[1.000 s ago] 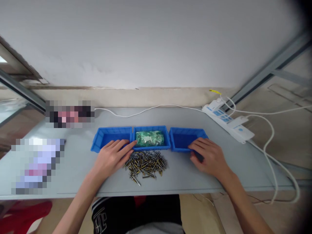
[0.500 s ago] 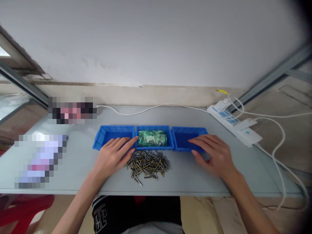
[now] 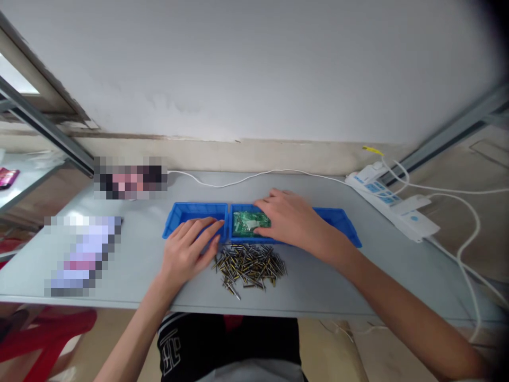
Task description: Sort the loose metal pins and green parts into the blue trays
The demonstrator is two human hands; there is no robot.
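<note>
While my left hand rests open over the left bin, my right hand has moved from the right bin to the green bag in the middle bin, shifting the work there; it hides the bag's right end, so I cannot tell whether it grips

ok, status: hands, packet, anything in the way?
Left hand at left bin. Right hand at green packet in middle bin, grip unclear. Right arm partly hides right bin; pins heaped in front.
</note>
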